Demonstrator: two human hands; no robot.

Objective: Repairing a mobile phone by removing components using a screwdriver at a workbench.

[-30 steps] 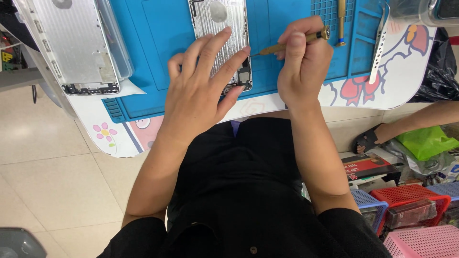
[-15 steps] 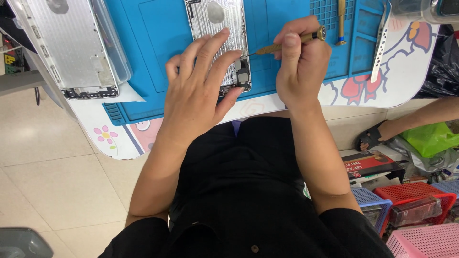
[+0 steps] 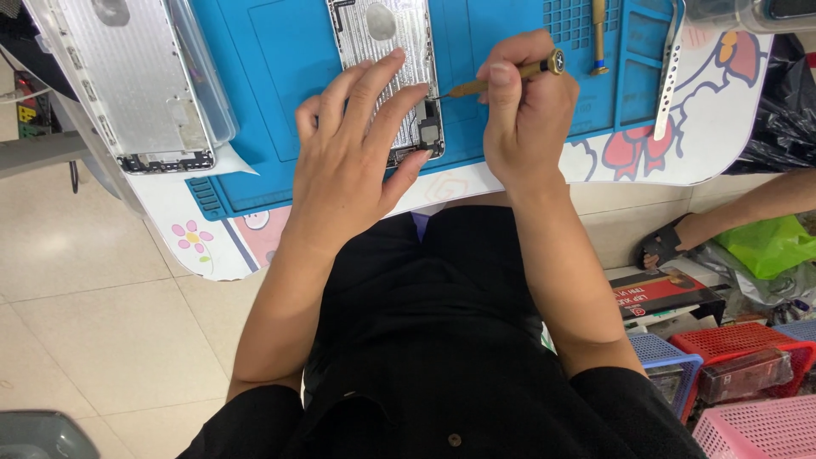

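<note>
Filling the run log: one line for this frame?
left hand: steadying phone housing | right hand: screwdriver tip at housing | blue mat

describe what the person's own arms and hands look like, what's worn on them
Both the left hand and the right hand are bare: no gloves, rings, watch or wristband can be seen. The forearms are uncovered to above the elbows, where short black sleeves begin, matching the black garment with a small round button.

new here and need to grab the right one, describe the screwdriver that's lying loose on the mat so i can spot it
Start at the blue work mat on the table. Past the right hand, near the mat's grid of small square pockets, lies the spare screwdriver, pointing toward the near edge. Unlike the held screwdriver, it lies untouched and has a blue collar near its tip.
</note>
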